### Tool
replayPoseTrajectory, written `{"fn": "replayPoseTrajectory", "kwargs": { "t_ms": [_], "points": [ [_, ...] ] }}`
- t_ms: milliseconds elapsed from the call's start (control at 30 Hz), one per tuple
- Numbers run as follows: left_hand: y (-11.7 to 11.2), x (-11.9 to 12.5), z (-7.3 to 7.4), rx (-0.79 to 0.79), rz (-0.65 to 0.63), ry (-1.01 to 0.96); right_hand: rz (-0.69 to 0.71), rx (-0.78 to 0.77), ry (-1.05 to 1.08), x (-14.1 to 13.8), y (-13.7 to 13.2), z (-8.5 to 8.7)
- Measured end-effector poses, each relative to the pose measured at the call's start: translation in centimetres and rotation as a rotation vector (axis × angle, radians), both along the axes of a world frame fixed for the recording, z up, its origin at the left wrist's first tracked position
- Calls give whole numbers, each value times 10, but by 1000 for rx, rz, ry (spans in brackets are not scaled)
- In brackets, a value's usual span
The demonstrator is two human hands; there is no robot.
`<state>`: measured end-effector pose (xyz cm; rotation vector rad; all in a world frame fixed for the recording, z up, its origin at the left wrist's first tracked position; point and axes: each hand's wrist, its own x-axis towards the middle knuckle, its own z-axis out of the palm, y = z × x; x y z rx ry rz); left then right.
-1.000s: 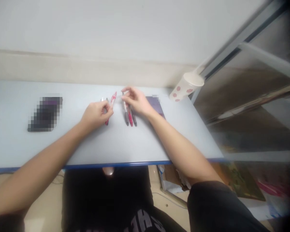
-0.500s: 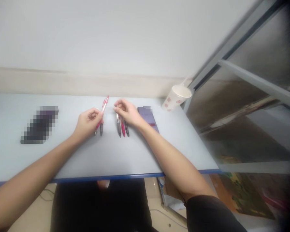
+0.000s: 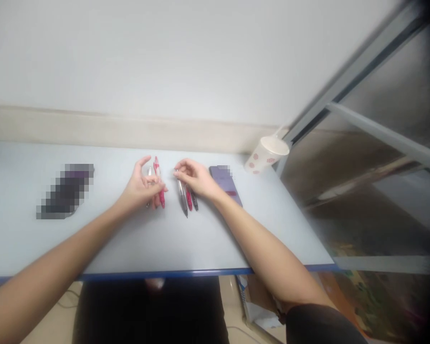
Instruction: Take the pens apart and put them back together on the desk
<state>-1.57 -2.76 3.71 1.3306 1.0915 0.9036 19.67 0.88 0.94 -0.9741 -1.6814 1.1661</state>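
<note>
My left hand [image 3: 142, 186] holds a red pen [image 3: 159, 182] between its fingers, with a clear grey pen [image 3: 149, 179] lying beside it on the pale blue table [image 3: 186, 234]. My right hand [image 3: 197, 179] pinches the top of a grey pen [image 3: 182, 196], whose tip rests on the table. Under that hand lie a red pen [image 3: 188, 198] and a dark pen [image 3: 194, 200], side by side.
A purple phone [image 3: 226, 184] lies just right of my right hand. A paper cup with red flowers [image 3: 267, 154] leans at the table's back right corner against a grey metal frame [image 3: 347, 76]. A blurred dark object [image 3: 66, 191] sits far left.
My left hand has swung the red pen from slanting up-right to nearly parallel with the other pens. My right hand stays pinched on the grey pen. The camera shifted slightly.
</note>
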Motion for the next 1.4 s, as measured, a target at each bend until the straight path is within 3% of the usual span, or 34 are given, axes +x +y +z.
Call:
{"fn": "replayPoseTrajectory", "kwargs": {
  "t_ms": [267, 533, 967, 1100, 1267, 1400],
  "points": [
    [3, -7, -1, -66, -101, -23, -40, -26, -9, 3, 1, 4],
    [3, -6, -3, -16, -75, -80, -46, -9, -47, 1, 1, 6],
    [5, -12, 1, 2, -50, -48, -131, 16, -11, 2, 13, -5],
    [8, -12, -4, -1, -44, -45, -151, 65, -137, 2, 11, -4],
    [12, -14, -8, 5, -65, -27, -225, 344, -542, 1, 10, -10],
    [15, -16, -10, 10, -60, -26, -217, 410, -753, 0, 10, -12]
  ]
}}
